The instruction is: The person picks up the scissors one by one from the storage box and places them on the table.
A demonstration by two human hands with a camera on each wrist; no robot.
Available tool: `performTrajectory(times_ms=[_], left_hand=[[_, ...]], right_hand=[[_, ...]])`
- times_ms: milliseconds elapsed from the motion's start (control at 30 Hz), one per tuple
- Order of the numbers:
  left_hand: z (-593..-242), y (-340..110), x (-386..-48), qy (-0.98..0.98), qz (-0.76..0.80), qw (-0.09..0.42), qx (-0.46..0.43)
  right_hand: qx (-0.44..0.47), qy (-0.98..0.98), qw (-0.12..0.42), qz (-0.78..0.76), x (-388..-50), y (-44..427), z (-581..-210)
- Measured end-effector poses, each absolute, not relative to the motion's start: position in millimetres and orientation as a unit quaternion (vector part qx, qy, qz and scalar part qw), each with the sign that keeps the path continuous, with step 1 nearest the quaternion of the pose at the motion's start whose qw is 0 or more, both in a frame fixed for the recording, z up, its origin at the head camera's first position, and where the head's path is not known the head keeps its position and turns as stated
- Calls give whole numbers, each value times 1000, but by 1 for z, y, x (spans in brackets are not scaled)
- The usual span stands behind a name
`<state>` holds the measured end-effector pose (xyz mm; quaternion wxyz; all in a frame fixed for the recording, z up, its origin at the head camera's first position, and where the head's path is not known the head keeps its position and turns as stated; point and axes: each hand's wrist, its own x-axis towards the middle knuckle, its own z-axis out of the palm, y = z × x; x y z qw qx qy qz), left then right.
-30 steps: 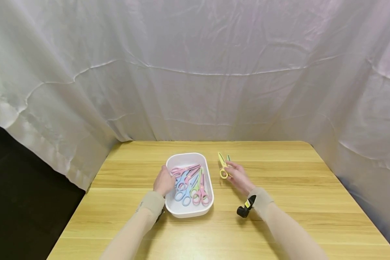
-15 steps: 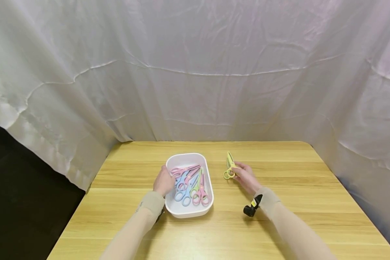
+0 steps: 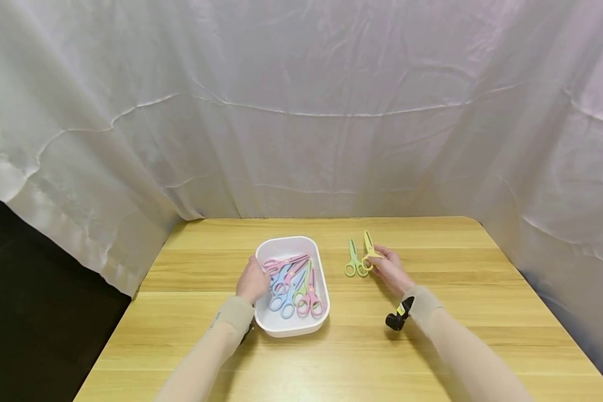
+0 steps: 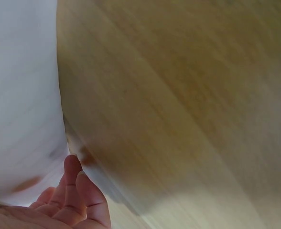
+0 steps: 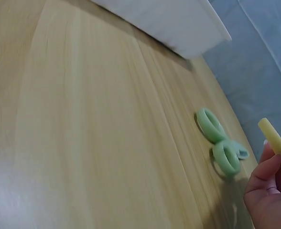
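Observation:
A white plastic bin (image 3: 292, 330) stands left of centre on the table, with several pink, blue and green scissors in it. My left hand (image 3: 253, 281) holds the bin's left rim; in the left wrist view its curled fingers (image 4: 73, 191) lie against the white wall. My right hand (image 3: 393, 272) pinches a pair of yellow scissors (image 3: 369, 242) by the handles, blades pointing away from me. Just left of it, a pair of green scissors (image 3: 353, 258) lies on the table. The right wrist view shows the green handle loops (image 5: 210, 125) and part of the yellow handle (image 5: 274, 137).
The wooden table (image 3: 482, 312) extends around the bin and the green scissors. A pale curtain (image 3: 301, 162) hangs behind the table and along its sides. Dark floor (image 3: 40, 312) shows at the far left.
My right hand has moved right with the yellow scissors. The green scissors, earlier mostly hidden behind them, now lie apart on the table. My left hand stays on the bin.

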<state>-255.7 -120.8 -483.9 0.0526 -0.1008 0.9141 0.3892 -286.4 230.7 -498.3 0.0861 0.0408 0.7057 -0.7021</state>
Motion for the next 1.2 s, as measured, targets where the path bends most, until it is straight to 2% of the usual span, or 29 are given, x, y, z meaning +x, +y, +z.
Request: performTrajectory(times_ms=[567, 1200], left_hand=[[-485, -123, -255, 920, 378, 45, -96], [-485, -121, -256, 920, 377, 49, -96]], right_hand=[[68, 790, 68, -606, -292, 262, -502], [47, 805, 88, -585, -292, 277, -507]])
